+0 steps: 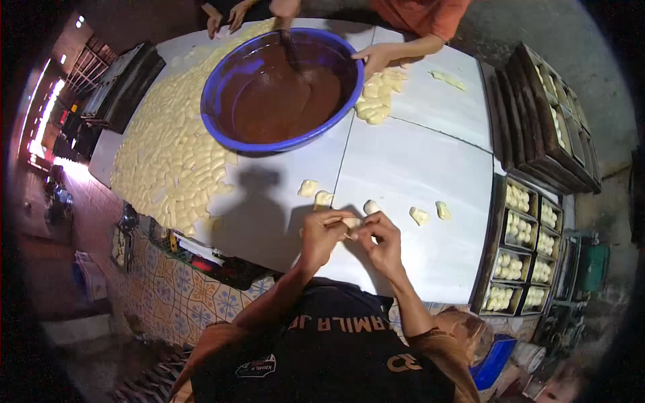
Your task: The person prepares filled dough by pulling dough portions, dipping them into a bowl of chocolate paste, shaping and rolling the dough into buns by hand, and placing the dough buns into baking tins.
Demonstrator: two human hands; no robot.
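Between my two hands, above the white table [430, 262], is a small piece of pale dough [351, 223]. My left hand [322, 235] pinches it from one side and my right hand [381, 240] from the other. Just beyond my fingers a rounded dough ball [370, 207] rests on the table. Two loose dough pieces [308, 188] lie past my left hand. To the right of my right hand sit another dough piece [419, 215] and a smaller one beside it [443, 210].
A blue basin [282, 144] of brown filling stands at the far side; another person's hands [376, 57] hold its rim and stir. Many flat dough pieces [168, 154] cover the table's left. At right are a compartment tray of dough balls [521, 228] and stacked trays [537, 114].
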